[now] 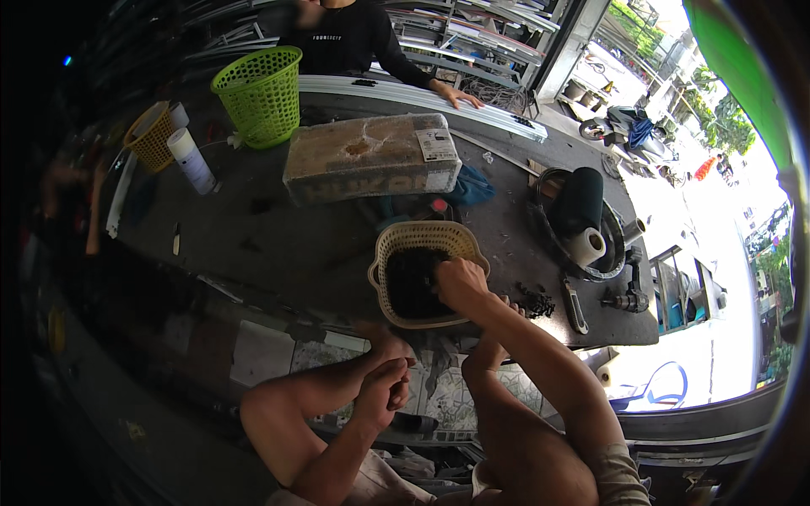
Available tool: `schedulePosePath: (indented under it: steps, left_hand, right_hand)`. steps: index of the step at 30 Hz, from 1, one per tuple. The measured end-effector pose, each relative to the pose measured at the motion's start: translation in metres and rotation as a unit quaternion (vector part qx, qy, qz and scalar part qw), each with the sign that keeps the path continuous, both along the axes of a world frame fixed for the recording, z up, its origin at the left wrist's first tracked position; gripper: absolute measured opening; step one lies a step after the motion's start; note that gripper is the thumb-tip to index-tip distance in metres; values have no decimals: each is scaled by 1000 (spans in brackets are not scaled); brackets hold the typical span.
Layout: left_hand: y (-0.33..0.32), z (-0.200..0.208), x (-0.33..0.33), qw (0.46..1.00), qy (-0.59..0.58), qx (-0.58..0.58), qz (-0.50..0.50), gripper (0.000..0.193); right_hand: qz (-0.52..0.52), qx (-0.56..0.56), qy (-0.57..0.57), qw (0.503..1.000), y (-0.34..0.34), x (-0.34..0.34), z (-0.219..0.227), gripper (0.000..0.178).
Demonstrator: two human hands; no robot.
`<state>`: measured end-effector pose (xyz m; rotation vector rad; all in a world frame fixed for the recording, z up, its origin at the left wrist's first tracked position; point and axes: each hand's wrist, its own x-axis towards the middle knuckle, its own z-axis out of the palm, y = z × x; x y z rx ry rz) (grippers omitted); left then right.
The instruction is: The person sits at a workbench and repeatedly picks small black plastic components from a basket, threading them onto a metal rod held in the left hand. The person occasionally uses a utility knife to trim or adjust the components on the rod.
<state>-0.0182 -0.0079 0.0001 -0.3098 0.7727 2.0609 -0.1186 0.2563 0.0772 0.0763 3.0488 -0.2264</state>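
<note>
A cream plastic basket (474,253) stands at the table's near edge, with a heap of small black pieces (411,282) inside. My right hand (462,285) reaches over its right side, fingers closed and pointing down at the heap. What those fingers pinch is hidden. In front of the table, above my lap, my left hand (384,395) is curled closed; anything within it is too small or covered to make out. More loose black pieces (536,301) lie on the tabletop, right of the basket.
Beyond the basket sits a wrapped cardboard box (363,156). A green basket (260,97), spray can (192,160) and small knife (176,239) are leftward. Rightward are a utility knife (575,305), drill (629,297) and black tub (540,221). Across, a person's hand (456,93) rests on metal profiles.
</note>
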Motion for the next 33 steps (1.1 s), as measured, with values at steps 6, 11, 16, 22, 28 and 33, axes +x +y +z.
schedulePosePath:
  steps: [6,11,16,22,28,33]
  left_hand:
    - [1,0,0,1000,10,-4,-11,30]
    - [-1,-2,1,1000,11,6,-9,30]
    - [3,-2,3,1000,9,-4,-19,29]
    - [2,8,0,999,10,-8,-41,31]
    - [3,13,1,998,62,8,-32,34]
    - [2,11,0,994,107,18,6,29]
  right_hand:
    - [-10,-19,8,1000,-3,2,-2,18]
    - [11,-8,-14,1000,-1,5,-1,22]
    - [29,-27,49,998,-3,6,-6,23]
    - [26,-10,-24,999,2,8,-7,25]
    - [-8,-82,105,991,-2,22,11,20]
    - [-3,-311,170,935,-24,56,41,18]
